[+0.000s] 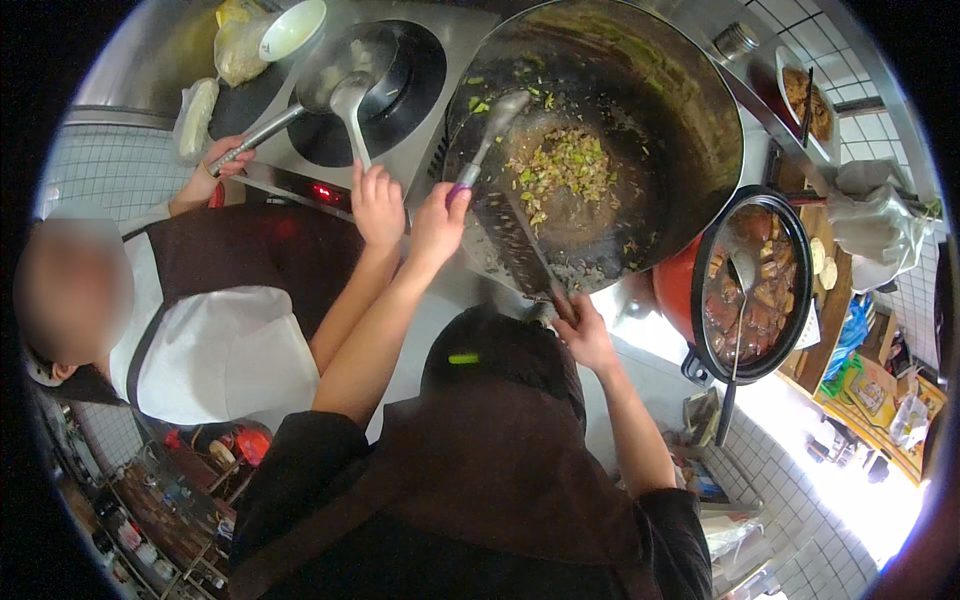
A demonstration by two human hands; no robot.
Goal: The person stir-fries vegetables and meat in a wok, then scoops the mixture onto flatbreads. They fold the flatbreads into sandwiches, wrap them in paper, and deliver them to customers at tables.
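My left hand (439,225) grips the purple-collared handle of a metal ladle or spoon (504,116), its head over the left side of a large, deep metal pot (675,150). In my right hand (589,337) is the dark handle of a broad, wet-looking cleaver (517,240), its blade over the pot's near left rim with small bits stuck on it. Chopped green and brownish food (566,165) lies on the pot's bottom, and scattered pieces cling to its inner wall. A green piece (463,359) rests on my dark apron.
To the left a co-worker (225,360) holds a steaming pan (307,90) and a metal ladle (351,94) over a round hob (420,82). A red pot (675,285) of stew with a ladle (741,300) stands right. A white bowl (292,31) and bagged food (240,56) are upper left.
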